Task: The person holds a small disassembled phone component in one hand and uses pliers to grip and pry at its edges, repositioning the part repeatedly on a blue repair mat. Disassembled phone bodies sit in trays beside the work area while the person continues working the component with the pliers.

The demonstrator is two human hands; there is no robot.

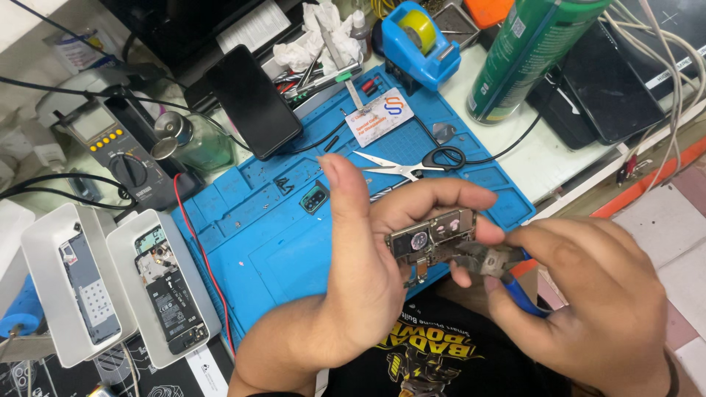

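The left hand (pixel 353 272) pinches a small circuit board (pixel 430 239); the right hand (pixel 588 294) grips blue-handled pliers (pixel 493 261) at its edge—best squeezed gently, board steadied.

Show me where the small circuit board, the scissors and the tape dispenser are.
small circuit board (pixel 430 234), head view, its metal face.
scissors (pixel 401 168), head view, near the pivot.
tape dispenser (pixel 412 55), head view, its blue body.
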